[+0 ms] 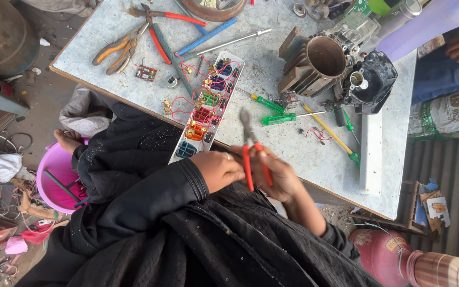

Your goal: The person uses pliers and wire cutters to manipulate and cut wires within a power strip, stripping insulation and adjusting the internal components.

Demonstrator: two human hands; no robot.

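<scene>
The right hand point(282, 178) is closed around the red handles of a pair of pliers point(252, 149), whose grey nose points up over the near edge of the bench point(293, 154). The left hand point(220, 169), coming out of a black sleeve point(150, 199), is curled with its fingertips touching the same red handles; whether it pinches anything small there cannot be told.

Just beyond the hands, an opened white power strip point(208, 109) lies slantwise from the near edge toward the middle of the bench, its coloured sockets and thin red wires laid bare. To its right lie two green screwdrivers point(274, 111), and further right a yellow-shafted one point(333, 135) beside a white cover point(371, 151) at the right edge. Toward the far right corner sits a dark metal motor housing point(314, 64). At the far left, orange-handled pliers point(115, 52) and red-handled cutters point(160, 29) rest near a blue rod point(208, 36).

Off the bench, a pink tub point(54, 178) stands by the near left corner.
</scene>
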